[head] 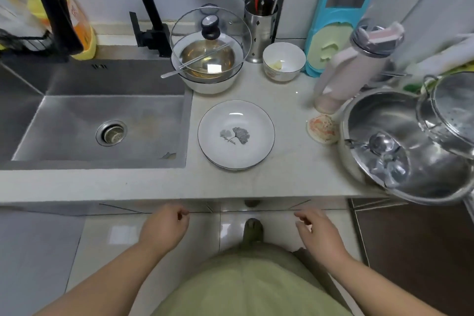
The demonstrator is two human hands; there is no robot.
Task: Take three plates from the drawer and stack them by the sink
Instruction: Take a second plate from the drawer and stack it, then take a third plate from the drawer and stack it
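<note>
White plates with a grey leaf print (236, 134) lie stacked on the pale countertop (287, 177), just right of the steel sink (102, 120). A second rim shows under the top plate; how many lie in the stack I cannot tell. My left hand (164, 228) hangs below the counter's front edge with its fingers loosely curled and nothing in it. At the same height, my right hand (316, 232) is likewise empty and loosely curled. No open drawer shows; the front under the counter is shut.
Behind the plates stand a white bowl under a tilted glass lid (209, 43), a small white bowl (283, 61) and a steel utensil holder (260, 31). A large steel pot (400, 146) fills the counter's right end, a pink bottle (346, 72) beside it. A black faucet (148, 7) rises behind the sink.
</note>
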